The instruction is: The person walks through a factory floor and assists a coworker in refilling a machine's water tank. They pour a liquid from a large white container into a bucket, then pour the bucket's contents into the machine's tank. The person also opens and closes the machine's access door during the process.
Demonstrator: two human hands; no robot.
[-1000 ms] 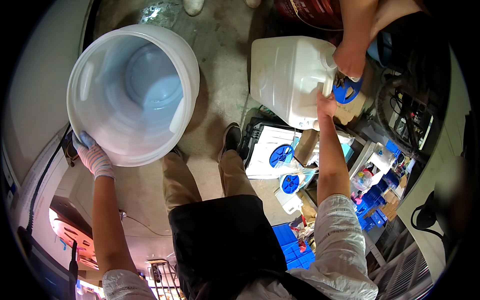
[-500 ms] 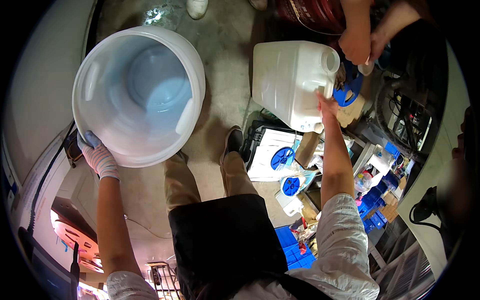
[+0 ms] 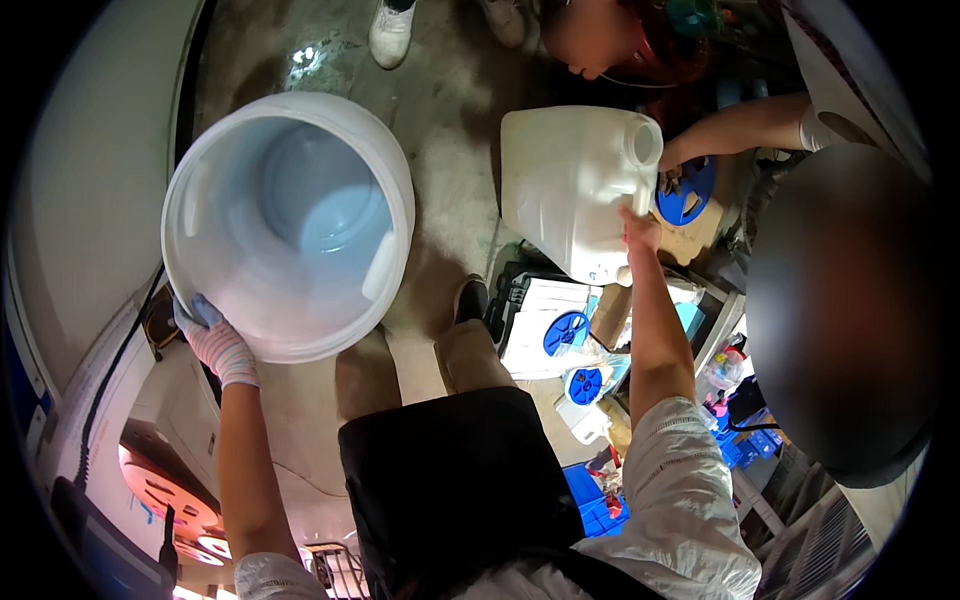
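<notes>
My left hand [image 3: 218, 342], in a striped glove with grey-blue fingertips, is closed on the near-left rim of a large white plastic tub [image 3: 235, 270]. The tub's round mouth tilts toward me, showing a bluish bottom. My bare right hand [image 3: 641, 233] is wrapped round the handle of a translucent white jerrycan [image 3: 565, 190]. The jerrycan leans, and its round mouth shows without a cap. Just beyond that mouth, another person's hand [image 3: 676, 152] reaches in from the right; its fingertips are partly hidden.
A co-worker's capped head [image 3: 845, 320] fills the right side. Blue discs [image 3: 566, 333], papers and boxes crowd the floor below the jerrycan. A red bucket [image 3: 675, 50] stands at the far right. White shoes [image 3: 390, 38] show at the far edge. A white panel [image 3: 90, 150] borders the left.
Tub and jerrycan sit a little differently in view, both still held. A co-worker has leaned in from the right, and one arm now reaches to beside the jerrycan's mouth.
</notes>
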